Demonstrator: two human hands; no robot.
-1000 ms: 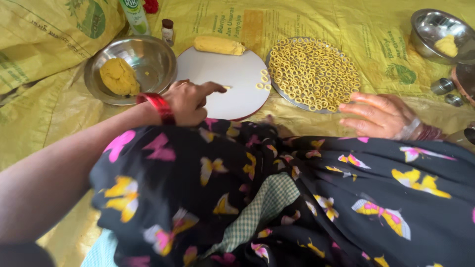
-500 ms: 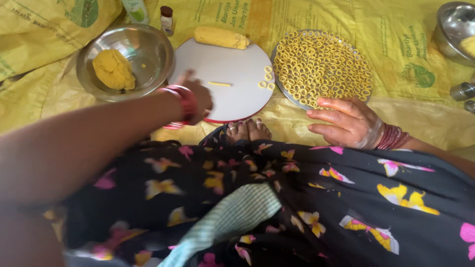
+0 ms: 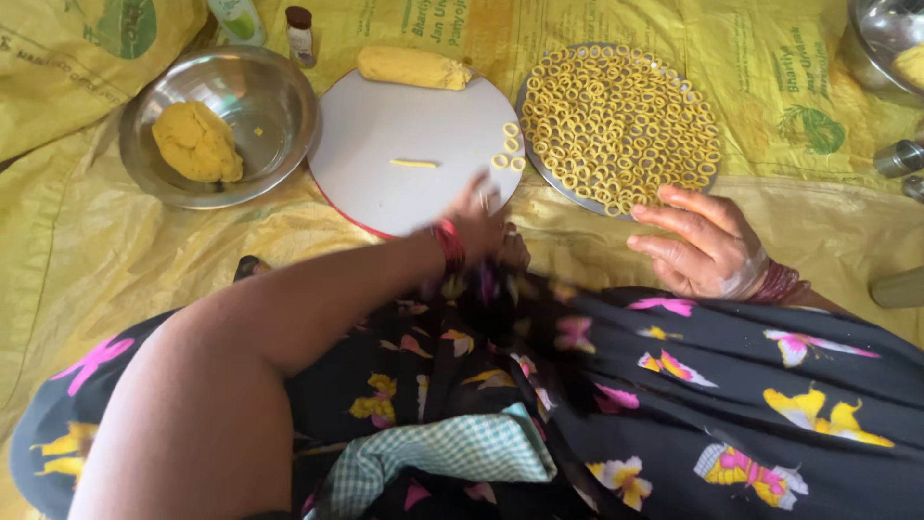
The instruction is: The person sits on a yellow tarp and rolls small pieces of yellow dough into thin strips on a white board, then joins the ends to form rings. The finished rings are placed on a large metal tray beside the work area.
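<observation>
Sheeting (image 3: pixel 115 250) of yellow woven plastic covers the floor, crinkled, keeping the food things off the ground. On it, a steel tray (image 3: pixel 535 154) packed with small dough rings (image 3: pixel 621 120) sits beside a smooth white round board (image 3: pixel 404 135), within easy reach. A steel bowl (image 3: pixel 279 116) cradles a dough lump (image 3: pixel 197 143). The right hand (image 3: pixel 707 246) rests open, empty, near the tray; the left hand (image 3: pixel 481 217), blurred at the board's edge, I cannot tell. A thin dough strip (image 3: pixel 414 163) lies mid-board.

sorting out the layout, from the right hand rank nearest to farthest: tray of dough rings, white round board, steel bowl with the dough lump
From the right hand:
1. Tray of dough rings, just above it.
2. White round board, toward the middle.
3. Steel bowl, far left.
</observation>
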